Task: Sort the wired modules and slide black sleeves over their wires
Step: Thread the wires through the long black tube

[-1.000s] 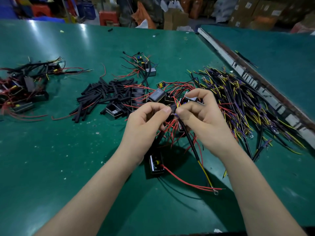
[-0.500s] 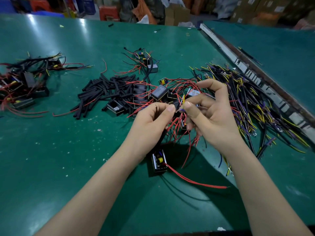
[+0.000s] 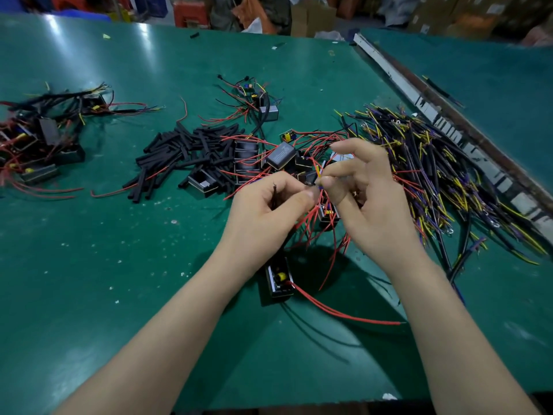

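Both my hands up, pinching wires!
My left hand [image 3: 269,202] curls round a black sleeve [image 3: 274,190]; my right hand [image 3: 368,199] pinches yellow wire [image 3: 317,172], other fingers spread.

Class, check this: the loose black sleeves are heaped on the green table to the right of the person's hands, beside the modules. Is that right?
Not quite. The head view shows the black sleeves heaped left of the hands, on the green table, beside the modules.

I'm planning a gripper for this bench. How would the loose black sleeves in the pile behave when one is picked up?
The black sleeves look like short, thin, straight tubes, so probably light and fairly stiff. Being round, one would likely roll on the smooth green table. They lie criss-crossed, so lifting one may nudge its neighbours.
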Demonstrator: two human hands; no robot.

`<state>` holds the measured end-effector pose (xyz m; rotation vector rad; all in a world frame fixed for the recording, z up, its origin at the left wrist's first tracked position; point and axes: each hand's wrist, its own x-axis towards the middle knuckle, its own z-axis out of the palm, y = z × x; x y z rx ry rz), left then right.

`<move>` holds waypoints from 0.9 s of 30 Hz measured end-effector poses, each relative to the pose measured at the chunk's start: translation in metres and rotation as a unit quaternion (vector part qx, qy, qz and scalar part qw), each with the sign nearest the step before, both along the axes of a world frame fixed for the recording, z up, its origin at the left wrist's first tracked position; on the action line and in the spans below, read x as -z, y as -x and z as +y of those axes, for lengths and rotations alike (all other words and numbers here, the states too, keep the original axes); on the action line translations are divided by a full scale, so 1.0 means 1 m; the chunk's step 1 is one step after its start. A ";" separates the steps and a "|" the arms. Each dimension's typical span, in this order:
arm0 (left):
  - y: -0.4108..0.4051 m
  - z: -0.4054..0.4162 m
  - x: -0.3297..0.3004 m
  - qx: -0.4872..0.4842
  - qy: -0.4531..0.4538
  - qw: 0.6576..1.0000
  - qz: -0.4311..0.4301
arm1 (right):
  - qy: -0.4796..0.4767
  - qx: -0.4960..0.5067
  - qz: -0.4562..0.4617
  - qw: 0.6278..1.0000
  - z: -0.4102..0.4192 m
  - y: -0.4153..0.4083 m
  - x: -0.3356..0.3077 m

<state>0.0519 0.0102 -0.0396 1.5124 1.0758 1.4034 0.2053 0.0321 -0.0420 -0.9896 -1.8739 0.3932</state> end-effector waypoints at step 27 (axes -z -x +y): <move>-0.001 0.005 0.015 -0.004 0.010 1.000 0.028 | 0.084 -0.076 0.151 0.982 -0.005 -0.006 -0.005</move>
